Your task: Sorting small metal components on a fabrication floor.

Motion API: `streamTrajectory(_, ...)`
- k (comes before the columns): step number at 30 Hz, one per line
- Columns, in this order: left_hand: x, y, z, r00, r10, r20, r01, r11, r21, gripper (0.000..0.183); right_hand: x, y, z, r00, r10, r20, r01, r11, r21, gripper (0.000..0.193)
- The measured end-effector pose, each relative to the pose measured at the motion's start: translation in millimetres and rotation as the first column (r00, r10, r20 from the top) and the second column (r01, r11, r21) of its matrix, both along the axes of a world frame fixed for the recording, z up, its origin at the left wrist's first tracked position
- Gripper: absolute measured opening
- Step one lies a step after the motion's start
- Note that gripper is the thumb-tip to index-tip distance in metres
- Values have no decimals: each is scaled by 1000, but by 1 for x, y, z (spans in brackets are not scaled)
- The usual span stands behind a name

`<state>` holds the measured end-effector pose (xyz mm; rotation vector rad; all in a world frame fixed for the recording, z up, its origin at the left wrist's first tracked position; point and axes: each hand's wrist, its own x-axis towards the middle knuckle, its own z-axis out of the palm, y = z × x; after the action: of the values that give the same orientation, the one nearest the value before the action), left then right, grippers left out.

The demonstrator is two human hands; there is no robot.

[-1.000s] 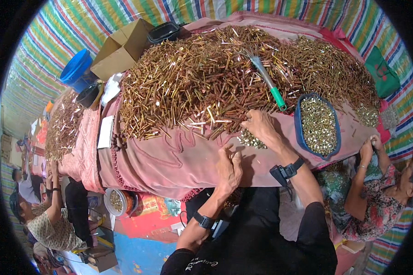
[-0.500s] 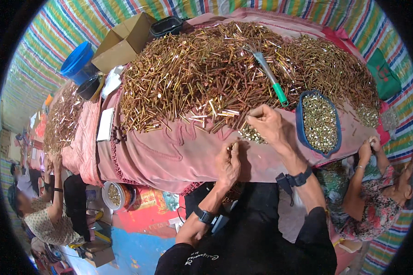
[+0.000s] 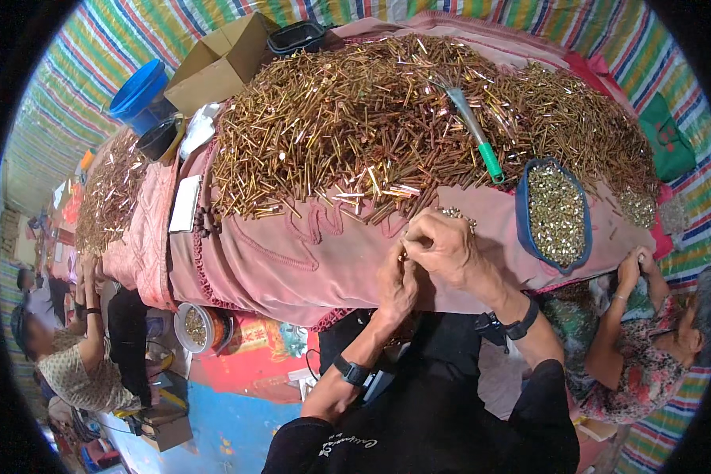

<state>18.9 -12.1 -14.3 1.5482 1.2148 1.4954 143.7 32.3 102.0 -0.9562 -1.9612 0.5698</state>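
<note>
My left hand (image 3: 397, 283) and my right hand (image 3: 444, 249) meet over the front of the pink cloth (image 3: 347, 276). Both are closed, thumbs and fingers pinched together. Whatever sits between them is too small to make out. Just beyond the right hand, and partly hidden by it, lies a little heap of small shiny bits (image 3: 457, 213). Past both hands spreads a large pile of thin brown and golden sticks (image 3: 332, 126), some with pale shiny faces. A green-handled brush (image 3: 490, 162) rests on that pile.
Right of my hands stands a blue tub (image 3: 521, 213) full of small golden bits. A cardboard box (image 3: 221, 67), a blue bucket (image 3: 138, 103) and black containers stand at the far left. Below the table edge is a white bucket (image 3: 188, 328). Other people sit at both sides.
My right hand has come left and slightly down to my left hand, and the two are now touching or nearly so. The view has shifted slightly.
</note>
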Motion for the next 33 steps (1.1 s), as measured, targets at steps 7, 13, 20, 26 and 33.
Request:
streamTrajectory(7, -3, -1, -1, 999, -38, -7, 37, 998, -47, 32, -1, -3, -15, 998, 37, 60, -33, 997, -71, 13)
streamTrajectory(13, -8, -17, -7, 999, -26, 32, 28, 999, -38, 43, 1, -12, -28, 975, 149, 163, -153, 988, 17, 22)
streamTrajectory(20, -7, -19, 1, 986, -29, 162, 51, 990, -132, 40, 4, -21, -49, 991, 13, 135, -20, 999, 49, 34)
streamTrajectory(26, -6, -13, -2, 998, -38, 51, 41, 997, -62, 41, 12, -24, -50, 999, -31, -33, 23, 976, -217, 33)
streamTrajectory(33, -4, -6, 1, 989, -15, -150, 26, 997, 70, 39, 53, 28, -45, 921, -325, 213, 346, 936, -67, 23)
